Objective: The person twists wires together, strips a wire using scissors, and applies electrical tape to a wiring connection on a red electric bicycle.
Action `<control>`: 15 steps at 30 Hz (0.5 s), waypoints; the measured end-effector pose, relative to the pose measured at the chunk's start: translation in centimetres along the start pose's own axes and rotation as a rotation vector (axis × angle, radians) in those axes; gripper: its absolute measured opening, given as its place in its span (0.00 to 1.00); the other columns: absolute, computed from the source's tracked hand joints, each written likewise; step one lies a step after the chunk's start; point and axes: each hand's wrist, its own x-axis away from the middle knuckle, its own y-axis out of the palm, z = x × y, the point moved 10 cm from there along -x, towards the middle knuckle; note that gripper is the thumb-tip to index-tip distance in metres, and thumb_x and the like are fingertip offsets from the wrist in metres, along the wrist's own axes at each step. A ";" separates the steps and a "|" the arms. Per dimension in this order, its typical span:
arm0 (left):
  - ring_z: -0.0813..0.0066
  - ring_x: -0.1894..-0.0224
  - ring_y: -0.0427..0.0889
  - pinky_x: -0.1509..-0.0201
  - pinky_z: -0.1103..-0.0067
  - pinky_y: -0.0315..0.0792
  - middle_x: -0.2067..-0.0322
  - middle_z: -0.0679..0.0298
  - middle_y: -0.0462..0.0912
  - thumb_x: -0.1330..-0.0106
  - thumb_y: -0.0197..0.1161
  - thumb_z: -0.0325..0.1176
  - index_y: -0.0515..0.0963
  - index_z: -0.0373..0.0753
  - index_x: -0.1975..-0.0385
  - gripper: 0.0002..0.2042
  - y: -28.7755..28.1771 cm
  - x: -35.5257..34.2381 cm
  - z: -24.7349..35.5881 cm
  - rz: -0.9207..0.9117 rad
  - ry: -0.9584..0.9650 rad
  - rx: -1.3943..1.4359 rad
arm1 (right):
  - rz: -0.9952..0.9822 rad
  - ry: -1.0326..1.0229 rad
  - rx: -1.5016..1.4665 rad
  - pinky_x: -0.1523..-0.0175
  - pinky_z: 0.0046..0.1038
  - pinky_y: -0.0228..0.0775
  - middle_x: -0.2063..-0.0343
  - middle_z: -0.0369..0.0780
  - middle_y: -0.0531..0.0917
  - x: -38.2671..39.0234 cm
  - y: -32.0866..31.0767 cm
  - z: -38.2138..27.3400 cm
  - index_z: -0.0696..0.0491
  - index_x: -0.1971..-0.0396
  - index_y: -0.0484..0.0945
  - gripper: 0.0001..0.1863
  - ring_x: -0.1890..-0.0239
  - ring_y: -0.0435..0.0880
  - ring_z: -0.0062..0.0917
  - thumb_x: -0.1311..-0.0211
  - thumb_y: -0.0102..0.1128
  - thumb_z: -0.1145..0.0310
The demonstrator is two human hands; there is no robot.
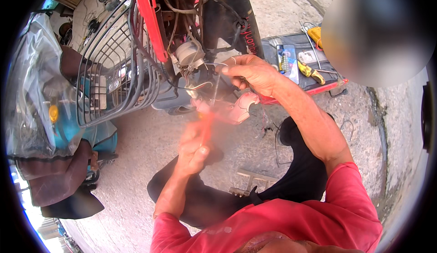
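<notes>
My left hand [193, 153] is wrapped round the red-orange handle of a screwdriver-like tool [215, 91], its long thin shaft pointing up and away from me. The handle is hazy, so its exact kind is unclear. Near the tip of that shaft, my right hand [248, 73] pinches a thin wire [214, 64] between thumb and fingers. The wire runs toward a round whitish unit [189, 53] among loose cables on the front of a red vehicle [151, 21]. Below my right hand is a pinkish curved plastic piece [243, 107]; what supports it is hard to see.
A black wire basket [114, 78] stands left of the cables, beside a clear plastic sheet [34, 89]. At right, a dark red-edged tray [314, 85] bears yellow-handled pliers [312, 73], a clear case [287, 62] and a yellow device [315, 35]. A metal frame piece [257, 176] lies between my legs.
</notes>
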 end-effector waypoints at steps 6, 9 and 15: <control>0.51 0.49 0.80 0.54 0.64 0.80 0.43 0.47 0.72 0.28 0.55 0.58 0.79 0.34 0.71 0.27 -0.5 0.0 -0.8 0.054 -0.017 0.101 | -0.032 0.015 -0.018 0.74 0.19 0.55 0.79 0.27 0.74 -0.3 0.8 0.7 0.51 0.70 0.81 0.09 0.79 0.67 0.12 0.37 0.69 0.63; 0.54 0.41 0.75 0.42 0.60 0.72 0.41 0.49 0.73 0.28 0.54 0.57 0.75 0.34 0.50 0.27 -0.1 0.7 -4.0 0.159 -0.276 0.675 | -0.015 0.005 -0.020 0.74 0.18 0.54 0.79 0.27 0.74 -0.3 0.8 0.6 0.50 0.72 0.79 0.10 0.79 0.66 0.11 0.38 0.70 0.63; 0.47 0.48 0.81 0.52 0.62 0.79 0.39 0.47 0.71 0.33 0.62 0.53 0.72 0.40 0.41 0.28 3.0 0.7 -5.9 0.177 -0.496 1.151 | 0.002 -0.054 0.003 0.74 0.18 0.55 0.79 0.27 0.75 -0.4 0.6 0.4 0.51 0.72 0.80 0.09 0.78 0.66 0.10 0.39 0.71 0.65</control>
